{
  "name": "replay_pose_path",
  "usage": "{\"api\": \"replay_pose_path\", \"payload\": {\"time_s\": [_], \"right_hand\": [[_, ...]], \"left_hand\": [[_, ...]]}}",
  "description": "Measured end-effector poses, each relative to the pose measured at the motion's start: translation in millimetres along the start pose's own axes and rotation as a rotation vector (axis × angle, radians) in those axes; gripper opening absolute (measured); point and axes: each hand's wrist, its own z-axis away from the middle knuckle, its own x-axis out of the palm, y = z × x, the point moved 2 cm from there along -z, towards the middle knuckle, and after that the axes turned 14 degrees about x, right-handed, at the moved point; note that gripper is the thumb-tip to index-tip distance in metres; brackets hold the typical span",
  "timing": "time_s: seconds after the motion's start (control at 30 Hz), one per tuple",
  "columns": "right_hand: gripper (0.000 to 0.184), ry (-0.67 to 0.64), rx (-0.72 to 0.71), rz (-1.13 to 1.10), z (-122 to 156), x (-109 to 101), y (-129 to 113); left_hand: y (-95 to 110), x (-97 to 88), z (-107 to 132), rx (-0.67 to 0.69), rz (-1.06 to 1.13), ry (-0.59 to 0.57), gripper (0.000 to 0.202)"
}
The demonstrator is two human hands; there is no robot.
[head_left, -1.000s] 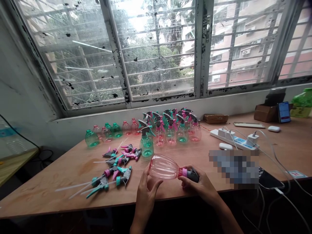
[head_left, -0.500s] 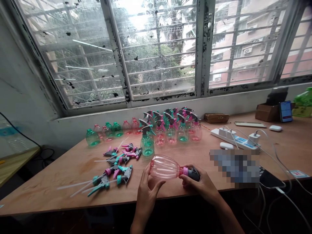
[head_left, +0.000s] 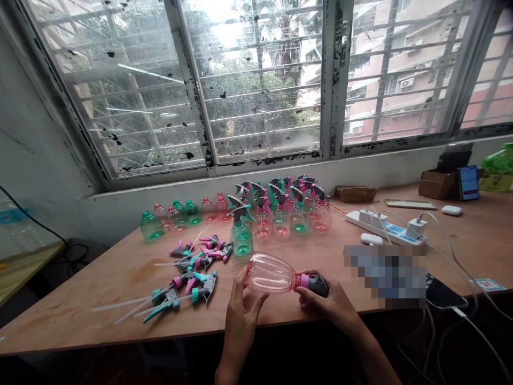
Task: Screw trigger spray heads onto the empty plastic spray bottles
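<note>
at the view's 6 o'clock, the half-curled left hand [head_left: 242, 307] cradled the pink bottle [head_left: 269, 274], while the right hand [head_left: 331, 297], closed round its 3 o'clock spray head [head_left: 319, 286], seemed best twisting straight.

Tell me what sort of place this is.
Probably an indoor work area: a wooden table bears grouped spray bottles and loose spray heads, with a window behind.

The left forearm [head_left: 231, 347] stands steeply below the cupped left grip [head_left: 243, 306], its thumb [head_left: 258, 307] spread from the fingers [head_left: 239, 282]; the right forearm [head_left: 372, 347] slants up leftward to the right grip [head_left: 329, 300], curled closed, thumb pointing left.
</note>
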Motion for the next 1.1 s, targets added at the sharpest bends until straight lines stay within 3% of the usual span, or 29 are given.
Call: {"api": "replay_pose_path", "payload": {"time_s": [0.2, 0.4, 0.6, 0.93, 1.1], "right_hand": [[0.049, 0.006, 0.005, -0.013, -0.4, 0.2, 1.1], [0.051, 0.007, 0.0, 0.013, 2.0, 0.5, -4.1], [0.05, -0.004, 0.008, -0.006, 1.0, 0.8, -3.3], [0.043, -0.008, -0.006, 0.039, 0.2, 0.1, -3.5], [0.043, -0.021, 0.012, -0.005, -1.1, 0.3, 0.1]], "left_hand": [[0.0, 0.7, 1.2, -0.079, 0.021, -0.03, 0.071], [-0.9, 0.8, 0.5, -0.121, 0.186, 0.004, 0.056], [0.5, -2.0, -1.8, -0.028, -0.016, 0.077, 0.051], [3.8, -2.1, -1.5, -0.12, -0.007, 0.035, 0.052], [-0.2, -0.8, -2.0, -0.037, -0.033, 0.034, 0.055]]}}
